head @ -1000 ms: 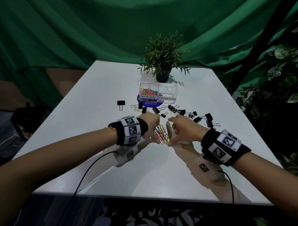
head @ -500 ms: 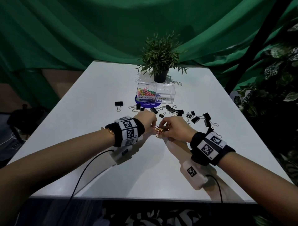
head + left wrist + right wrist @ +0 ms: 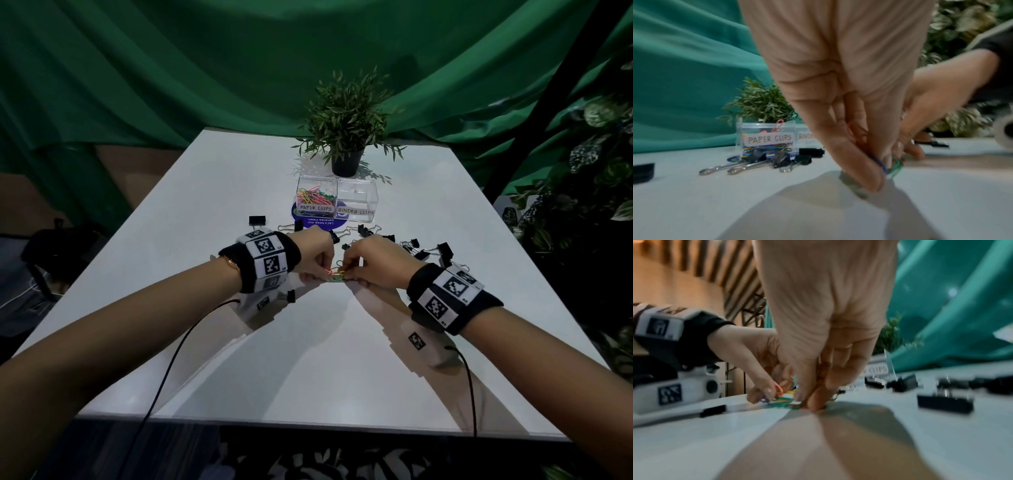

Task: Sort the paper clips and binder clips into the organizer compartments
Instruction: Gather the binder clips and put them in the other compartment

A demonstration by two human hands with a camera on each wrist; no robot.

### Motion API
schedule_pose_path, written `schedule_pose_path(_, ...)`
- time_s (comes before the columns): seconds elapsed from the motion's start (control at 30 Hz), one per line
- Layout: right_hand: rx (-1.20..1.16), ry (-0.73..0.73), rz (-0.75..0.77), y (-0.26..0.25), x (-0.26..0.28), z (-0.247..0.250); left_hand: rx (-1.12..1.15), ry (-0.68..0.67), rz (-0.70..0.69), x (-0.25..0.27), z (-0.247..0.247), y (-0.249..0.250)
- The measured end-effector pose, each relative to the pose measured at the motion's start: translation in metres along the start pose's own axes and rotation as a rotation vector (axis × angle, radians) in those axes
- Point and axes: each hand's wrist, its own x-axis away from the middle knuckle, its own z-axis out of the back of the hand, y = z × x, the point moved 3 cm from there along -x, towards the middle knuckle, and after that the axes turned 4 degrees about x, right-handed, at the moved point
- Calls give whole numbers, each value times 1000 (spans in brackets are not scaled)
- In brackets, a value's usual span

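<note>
a small heap of coloured paper clips (image 3: 337,276) is pinched from both sides against the white surface (image 3: 308,359), left hand (image 3: 313,255) and right hand (image 3: 376,265) each curled onto it with fingertips. the clips are judged light, thin, springy and prone to tangling or slipping; a firm pinch across the bunched middle is advised. the organizer (image 3: 337,198) stands well beyond, its paper clips compartment part filled, the binder clips compartment apparently empty. black binder clips (image 3: 416,248) lie scattered between hands and organizer.
</note>
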Motion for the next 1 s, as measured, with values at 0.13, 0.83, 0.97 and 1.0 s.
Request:
schedule_pose_path(0.13,93,46,17,4,-4,14,206,36,27,-4,14,-17)
schedule_pose_path(0.83,-744,620,-477,18,-119,41,220,599,330,-61,81,-87)
schedule_pose_path(0.97,-522,645,-532,18,-119,35,24,495,288,-73,77,-88)
schedule_pose_path(1.0,-450,628,-535,17,-121,36,31,472,286,-74,77,-89)
